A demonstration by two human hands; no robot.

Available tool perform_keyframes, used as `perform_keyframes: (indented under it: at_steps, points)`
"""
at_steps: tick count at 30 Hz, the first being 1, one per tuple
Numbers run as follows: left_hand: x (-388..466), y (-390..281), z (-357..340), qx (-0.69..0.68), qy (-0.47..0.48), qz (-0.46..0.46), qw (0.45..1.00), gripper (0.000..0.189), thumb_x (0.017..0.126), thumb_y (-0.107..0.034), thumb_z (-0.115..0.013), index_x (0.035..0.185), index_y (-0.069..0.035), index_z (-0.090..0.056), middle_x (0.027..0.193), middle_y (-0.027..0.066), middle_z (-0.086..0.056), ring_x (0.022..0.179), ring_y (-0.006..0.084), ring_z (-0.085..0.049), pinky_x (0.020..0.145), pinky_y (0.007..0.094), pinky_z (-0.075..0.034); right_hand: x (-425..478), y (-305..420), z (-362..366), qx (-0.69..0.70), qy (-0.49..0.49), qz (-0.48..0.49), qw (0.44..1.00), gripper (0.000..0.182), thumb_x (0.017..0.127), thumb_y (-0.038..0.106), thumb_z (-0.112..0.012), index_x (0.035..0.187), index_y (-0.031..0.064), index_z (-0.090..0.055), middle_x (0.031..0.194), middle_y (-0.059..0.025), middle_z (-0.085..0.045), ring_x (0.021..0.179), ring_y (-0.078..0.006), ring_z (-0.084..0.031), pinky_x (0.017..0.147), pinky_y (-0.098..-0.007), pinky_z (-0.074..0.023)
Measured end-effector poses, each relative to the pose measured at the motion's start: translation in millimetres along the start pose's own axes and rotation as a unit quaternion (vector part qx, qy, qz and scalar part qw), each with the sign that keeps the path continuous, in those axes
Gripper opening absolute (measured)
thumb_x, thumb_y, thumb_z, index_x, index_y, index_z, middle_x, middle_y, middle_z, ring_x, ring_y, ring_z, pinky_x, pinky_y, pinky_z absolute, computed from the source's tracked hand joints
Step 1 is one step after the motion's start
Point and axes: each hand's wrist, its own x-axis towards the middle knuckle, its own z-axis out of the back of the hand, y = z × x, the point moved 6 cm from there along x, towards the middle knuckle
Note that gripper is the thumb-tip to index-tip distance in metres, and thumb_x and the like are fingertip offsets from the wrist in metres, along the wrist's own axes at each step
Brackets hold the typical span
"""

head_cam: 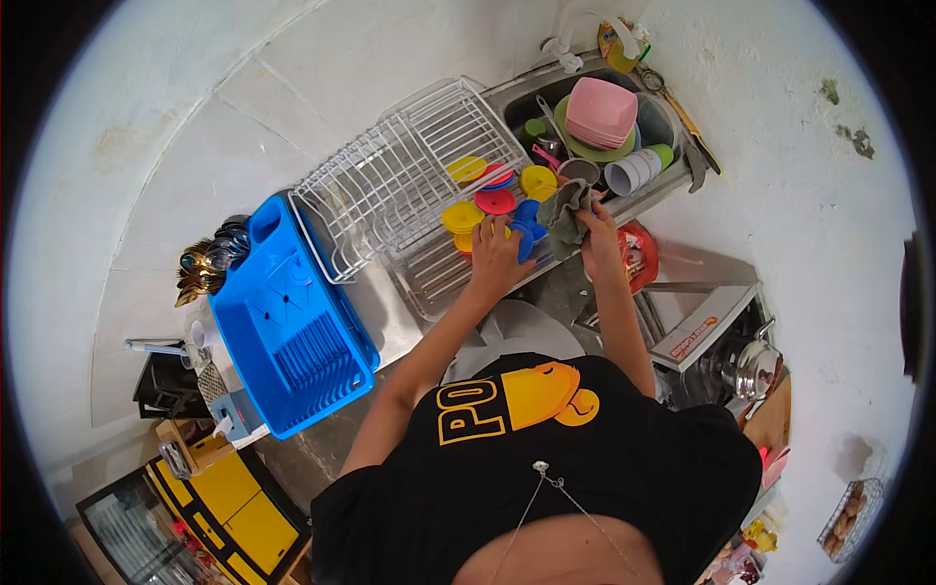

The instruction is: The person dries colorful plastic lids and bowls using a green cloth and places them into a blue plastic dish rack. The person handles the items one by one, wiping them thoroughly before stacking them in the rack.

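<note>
My right hand (601,238) grips a crumpled grey-green cloth (564,219) at the front edge of the sink counter. My left hand (497,252) is over the draining board, its fingers against a blue plastic lid (522,245) and a yellow one; whether it grips either is unclear. Around it lie yellow lids (462,217), a red lid (495,201) and another blue piece (529,218). More yellow lids (538,179) sit close to the basin. Some of these lie partly under the white wire dish rack (409,168).
The sink basin (523,95) holds stacked pink square bowls (601,110), a green plate (567,135) and white cups (632,172). A blue plastic dish drainer (292,314) stands left, beside bundled cutlery (212,256). A red container (638,257) and a steel pot (753,369) are right.
</note>
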Motion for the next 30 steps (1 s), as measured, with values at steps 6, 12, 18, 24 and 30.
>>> perform_keyframes:
  at_steps: [6,12,18,24,30]
  points:
    - [-9,6,-36,0.045,-0.058,0.058,0.996,0.029,0.062,-0.02,-0.078,0.086,-0.008,-0.067,0.112,0.0094,-0.051,0.112,0.0319,-0.042,0.097,0.0466,-0.03,18,8,12,-0.053,0.043,-0.026,0.997,0.03,0.087,0.002,-0.054,0.116,0.0024,-0.055,0.103,-0.0045,-0.064,0.091,-0.0142,-0.063,0.076,-0.0272,-0.0509]
    - [-11,23,-11,-0.1,-0.2,0.192,0.956,0.014,0.075,-0.011,-0.071,0.086,-0.005,-0.068,0.099,0.0076,-0.062,0.099,0.0274,-0.054,0.089,0.0423,-0.039,30,-8,16,-0.22,0.116,-0.033,0.968,0.047,0.082,-0.005,-0.043,0.128,0.0017,-0.05,0.113,-0.0095,-0.062,0.106,-0.019,-0.059,0.093,-0.0274,-0.0439]
    - [-19,45,-31,-0.566,-0.264,0.303,0.72,0.024,0.085,0.004,-0.051,0.106,0.003,-0.062,0.093,0.0054,-0.065,0.084,0.0095,-0.06,0.073,0.0256,-0.049,-24,-21,-81,-0.42,0.302,0.267,0.813,0.05,0.086,-0.002,-0.043,0.136,0.0034,-0.043,0.143,-0.0192,-0.037,0.132,-0.0312,-0.037,0.111,-0.0353,-0.0228]
    - [-36,33,-3,-0.593,-0.319,0.339,0.657,0.02,0.093,-0.005,-0.051,0.109,0.003,-0.061,0.083,0.0007,-0.063,0.068,0.0047,-0.054,0.058,0.021,-0.044,3,-47,-124,-0.365,0.297,0.226,0.853,0.043,0.089,0.009,-0.046,0.132,0.0049,-0.046,0.139,-0.021,-0.038,0.129,-0.0401,-0.034,0.108,-0.0439,-0.0266]
    - [-37,45,50,-0.607,-0.398,0.328,0.605,0.018,0.091,-0.002,-0.051,0.105,0.0,-0.061,0.084,0.0016,-0.064,0.066,0.0075,-0.056,0.054,0.0219,-0.043,-65,-24,-154,-0.378,0.373,0.44,0.725,0.06,0.076,-0.009,-0.045,0.134,0.0064,-0.047,0.146,-0.018,-0.033,0.135,-0.0377,-0.031,0.111,-0.0431,-0.0243]
